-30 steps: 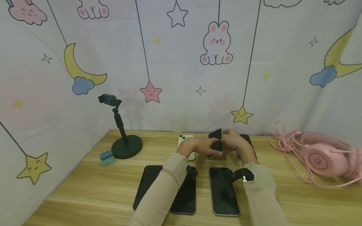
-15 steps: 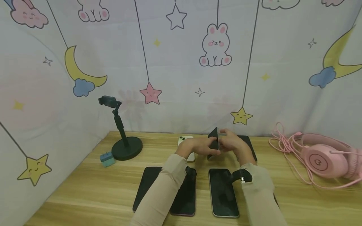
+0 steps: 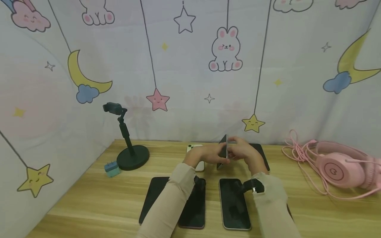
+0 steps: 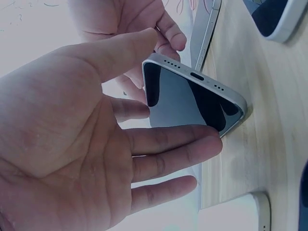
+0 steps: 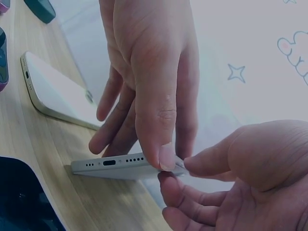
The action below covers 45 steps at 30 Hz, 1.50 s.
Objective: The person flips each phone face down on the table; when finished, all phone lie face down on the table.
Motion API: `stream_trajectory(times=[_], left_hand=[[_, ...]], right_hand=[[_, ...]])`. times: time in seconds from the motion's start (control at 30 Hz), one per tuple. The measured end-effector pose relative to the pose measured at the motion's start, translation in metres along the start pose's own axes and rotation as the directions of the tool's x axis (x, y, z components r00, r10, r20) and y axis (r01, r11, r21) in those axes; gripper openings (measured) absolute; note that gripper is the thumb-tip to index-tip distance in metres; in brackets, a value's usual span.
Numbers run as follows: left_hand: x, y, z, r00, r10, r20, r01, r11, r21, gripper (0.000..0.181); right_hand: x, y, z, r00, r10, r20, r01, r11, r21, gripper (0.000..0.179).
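A smartphone [image 3: 222, 151] with a pale frame stands tilted on its long edge at the back of the table, between both hands. My left hand [image 3: 208, 154] holds it from the left, fingers across the dark screen [image 4: 173, 98] and thumb at the edge. On the other side, my right hand [image 3: 242, 151] pinches the upper edge near a corner, as the right wrist view shows. Left of them lies a white phone [image 5: 62, 91], back up, partly covered by the left hand. A dark phone or slab [image 3: 259, 152] lies behind the right wrist.
Nearer on the wooden table [image 3: 89, 205] lie a dark tablet-like slab [image 3: 153, 195], a dark phone [image 3: 194, 211] and another phone [image 3: 235, 206] below the forearms. A black stand [image 3: 132, 157] and blue charger [image 3: 112, 169] are left; pink headphones [image 3: 342, 168] with a cable are right.
The held smartphone has tipped from leaning to nearly upright, and its upper edge has shifted left. The right hand has moved a little left with it; the left hand stays nearly in place.
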<state>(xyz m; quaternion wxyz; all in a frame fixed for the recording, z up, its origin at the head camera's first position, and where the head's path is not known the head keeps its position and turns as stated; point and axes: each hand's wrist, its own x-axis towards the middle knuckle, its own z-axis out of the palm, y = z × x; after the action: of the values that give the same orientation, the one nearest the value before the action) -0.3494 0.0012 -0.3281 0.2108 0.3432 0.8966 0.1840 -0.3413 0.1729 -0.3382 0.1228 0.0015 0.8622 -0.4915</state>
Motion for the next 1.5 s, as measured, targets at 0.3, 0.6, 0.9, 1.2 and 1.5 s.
stream_trajectory(times=[0.3,0.6,0.9,1.2,1.5], left_hand=[[0.0,-0.0022,0.001,1.0,-0.018,0.004,0.017,0.999,0.03,0.086],[-0.0004,-0.0003,0.0009,1.0,-0.008,0.005,0.008,1.0,0.022,0.081],[0.0007,-0.0017,0.0024,1.0,-0.017,0.014,0.016,1.0,0.009,0.08],[-0.0004,-0.0018,0.0004,1.0,0.0,0.02,0.0,1.0,-0.007,0.082],[-0.0031,-0.0062,-0.0041,0.999,0.029,0.029,-0.028,0.999,-0.035,0.084]], right_hand=[[0.0001,-0.0005,0.002,1.0,0.01,0.012,-0.01,1.0,0.021,0.055],[-0.0005,-0.0035,0.001,1.0,-0.011,0.017,0.011,1.0,-0.003,0.056],[0.0005,-0.0002,0.0029,1.0,-0.015,0.016,0.015,1.0,0.014,0.059],[-0.0011,-0.0001,0.0012,0.999,-0.033,0.032,0.033,0.999,0.016,0.058],[-0.0004,0.0036,0.0053,0.994,-0.05,0.097,0.05,0.999,0.003,0.057]])
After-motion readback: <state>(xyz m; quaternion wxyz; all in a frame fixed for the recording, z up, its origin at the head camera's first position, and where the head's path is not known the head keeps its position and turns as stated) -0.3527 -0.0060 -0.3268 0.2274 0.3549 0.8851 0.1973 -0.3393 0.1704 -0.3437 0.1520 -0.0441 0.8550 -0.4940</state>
